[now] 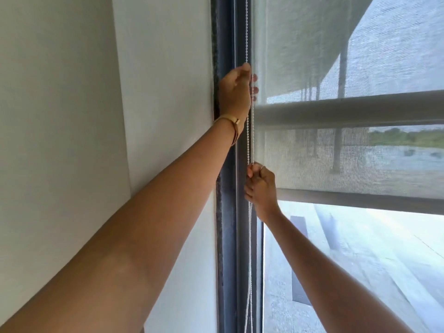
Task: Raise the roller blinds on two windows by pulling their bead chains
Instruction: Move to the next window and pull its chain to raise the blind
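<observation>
Head view, left hand (236, 88) high, right hand (260, 188) low

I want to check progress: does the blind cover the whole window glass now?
No, the bottom rail of the roller blind sits partway up, and bare window glass shows below it.

Daylight floods in through the bare glass (360, 260) at lower right, nearly washed out there. The blind fabric (336, 56) above softens it to grey. The wall (60, 116) at left is evenly lit, with no hard shadows. Wide-angle bending tilts the window frame (225, 212). The whole view is slightly soft.
</observation>
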A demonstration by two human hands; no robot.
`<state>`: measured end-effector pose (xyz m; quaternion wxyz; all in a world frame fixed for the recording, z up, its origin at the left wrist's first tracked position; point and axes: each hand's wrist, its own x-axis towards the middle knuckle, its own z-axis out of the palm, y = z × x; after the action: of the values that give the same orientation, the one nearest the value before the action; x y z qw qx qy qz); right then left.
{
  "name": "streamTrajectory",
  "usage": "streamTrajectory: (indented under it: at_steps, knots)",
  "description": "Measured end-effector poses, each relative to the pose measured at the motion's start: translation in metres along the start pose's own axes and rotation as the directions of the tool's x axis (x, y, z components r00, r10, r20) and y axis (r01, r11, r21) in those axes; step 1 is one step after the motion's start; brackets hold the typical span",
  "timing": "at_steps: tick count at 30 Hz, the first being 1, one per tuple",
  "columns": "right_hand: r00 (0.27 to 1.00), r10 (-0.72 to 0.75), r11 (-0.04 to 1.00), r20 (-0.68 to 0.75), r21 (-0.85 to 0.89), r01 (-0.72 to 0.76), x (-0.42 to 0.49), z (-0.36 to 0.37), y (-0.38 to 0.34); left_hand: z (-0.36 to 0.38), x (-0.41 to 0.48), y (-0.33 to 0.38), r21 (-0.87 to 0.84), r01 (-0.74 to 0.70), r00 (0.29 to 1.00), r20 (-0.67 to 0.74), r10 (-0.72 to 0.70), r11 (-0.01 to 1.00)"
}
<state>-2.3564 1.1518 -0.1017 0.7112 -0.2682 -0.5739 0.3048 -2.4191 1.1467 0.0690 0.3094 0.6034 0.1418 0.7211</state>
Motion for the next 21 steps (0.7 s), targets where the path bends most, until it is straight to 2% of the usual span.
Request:
streamTrajectory:
  at_steps: [4, 6, 9, 12, 18, 21]
  knots:
    - [0.996, 0.089, 0.996, -0.014, -0.032, -0.089, -0.025, -0.008, 0.028, 0.005, 0.012, 0.002, -0.069, 0.155, 0.988, -0.010, -0.156, 0.985]
    - [0.988, 0.153, 0.988, -0.009, -0.025, -0.153, -0.036, -0.010, 0.039, 0.006, 0.010, -0.002, -0.025, 0.182, 0.983, -0.008, -0.182, 0.983]
    - [0.980, 0.197, 0.980, -0.005, -0.040, -0.197, -0.045, -0.012, 0.050, 0.007, -0.004, -0.019, 0.075, 0.060, 0.998, -0.020, -0.058, 0.995]
    - [0.987, 0.157, 0.985, 0.018, -0.077, -0.155, -0.050, -0.010, 0.057, 0.006, -0.011, -0.035, 0.134, -0.106, 0.992, -0.059, 0.115, 0.985]
    - [0.922, 0.317, 0.947, 0.221, -0.024, -0.320, -0.055, -0.021, 0.050, 0.007, -0.027, -0.052, 0.190, -0.147, 0.987, -0.040, 0.158, 0.971]
    - [0.907, 0.348, 0.937, 0.236, -0.065, -0.343, -0.040, -0.030, 0.036, 0.000, -0.037, -0.063, 0.181, -0.125, 0.991, -0.020, 0.131, 0.976]
